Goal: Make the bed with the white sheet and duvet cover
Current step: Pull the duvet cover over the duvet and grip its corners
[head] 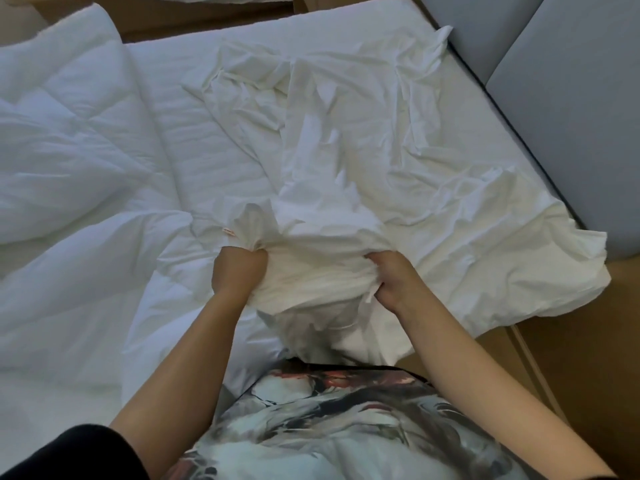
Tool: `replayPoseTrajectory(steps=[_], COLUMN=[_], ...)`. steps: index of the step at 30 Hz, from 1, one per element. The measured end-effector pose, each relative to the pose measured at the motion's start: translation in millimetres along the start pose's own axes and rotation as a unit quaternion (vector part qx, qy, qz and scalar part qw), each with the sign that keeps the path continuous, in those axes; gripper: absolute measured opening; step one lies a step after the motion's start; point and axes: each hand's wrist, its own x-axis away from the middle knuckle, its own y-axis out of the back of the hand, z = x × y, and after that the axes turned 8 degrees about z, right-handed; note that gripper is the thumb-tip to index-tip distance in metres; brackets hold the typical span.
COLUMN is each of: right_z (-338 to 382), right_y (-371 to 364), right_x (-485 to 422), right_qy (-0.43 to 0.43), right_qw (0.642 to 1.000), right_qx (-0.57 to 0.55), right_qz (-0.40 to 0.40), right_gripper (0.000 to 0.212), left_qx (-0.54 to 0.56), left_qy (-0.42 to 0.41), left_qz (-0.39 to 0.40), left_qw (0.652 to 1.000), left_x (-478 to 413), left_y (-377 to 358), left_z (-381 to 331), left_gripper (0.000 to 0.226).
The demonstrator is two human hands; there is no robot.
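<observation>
Patterned top [346, 427] nearest; left hand [239, 273] and right hand [394, 282] each clench the bunched white sheet [381, 168], crumpled across the mattress [207, 143] beside the duvet [69, 133].

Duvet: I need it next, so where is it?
Head view: the duvet lies bunched on the left of the mattress, beside the white cloth gripped by the left hand and right hand.

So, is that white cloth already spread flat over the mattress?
No, the white cloth lies crumpled on the mattress, its near edge bunched up in the left hand and right hand.
</observation>
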Motion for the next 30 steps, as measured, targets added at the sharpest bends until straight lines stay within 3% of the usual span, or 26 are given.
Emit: replayPoseTrajectory(steps=[3,6,9,11,12,14,16,19,22,24,25,27,29,30], right_z=[1.1,-2.5,-9.3,-18.9,-25.5,-44.1,-63.3,-83.0,-83.8,-76.2,-69.9,-58.1,-47.2,-42.3], right_y=[-4.4,-12.5,-35.2,-58.1,-69.5,-86.2,-94.4,-95.7,-88.8,-80.3,-75.2,-60.4,-44.4,-39.3], right_x=[-6.4,-4.6,6.8,17.3,22.0,26.6,30.1,40.2,51.6,55.1,55.4,45.7,31.5,25.3], right_qy=[0.002,-0.005,0.039,0.097,0.119,0.134,0.143,0.156,0.145,0.163,0.168,0.182,0.170,0.158], right_qw=[0.989,0.992,0.995,0.958,0.933,0.893,0.869,0.850,0.840,0.858,0.882,0.920,0.897,0.868], right_qx=[-0.143,-0.121,0.086,0.268,0.338,0.428,0.470,0.491,0.495,0.443,0.398,0.332,0.403,0.463], right_qz=[0.036,0.025,0.017,0.028,0.035,0.045,0.062,0.107,0.168,0.201,0.188,0.103,0.060,0.086], right_gripper=[0.051,0.038,0.032,0.032,0.032,0.037,0.036,0.041,0.059,0.045,0.032,0.028,0.033,0.036], left_qx=[0.027,-0.052,-0.251,-0.328,-0.301,-0.085,0.139,0.344,0.403,0.442,0.466,0.478,0.415,0.367], left_qy=[0.016,0.027,0.080,0.077,0.063,0.070,0.103,0.111,0.101,0.108,0.112,0.111,0.110,0.105], left_qz=[-0.014,0.003,0.083,0.097,0.109,0.177,0.276,0.265,0.209,0.207,0.227,0.289,0.362,0.387], left_qw=[0.999,0.998,0.961,0.936,0.945,0.978,0.945,0.894,0.886,0.866,0.848,0.822,0.827,0.839], left_x=[-2.9,0.2,12.1,26.0,33.3,46.3,58.0,54.8,50.4,45.4,42.7,42.7,51.4,56.0], left_y=[9.5,19.4,30.6,35.6,35.9,33.0,30.3,21.6,18.5,20.5,21.7,21.4,15.3,12.1], left_z=[9.3,15.2,19.0,12.4,7.9,-0.5,-5.2,5.9,5.4,4.6,3.7,-0.2,-4.5,-7.6], left_gripper=[0.021,0.025,0.036,0.049,0.055,0.062,0.063,0.036,0.009,0.009,0.010,0.024,0.038,0.033])
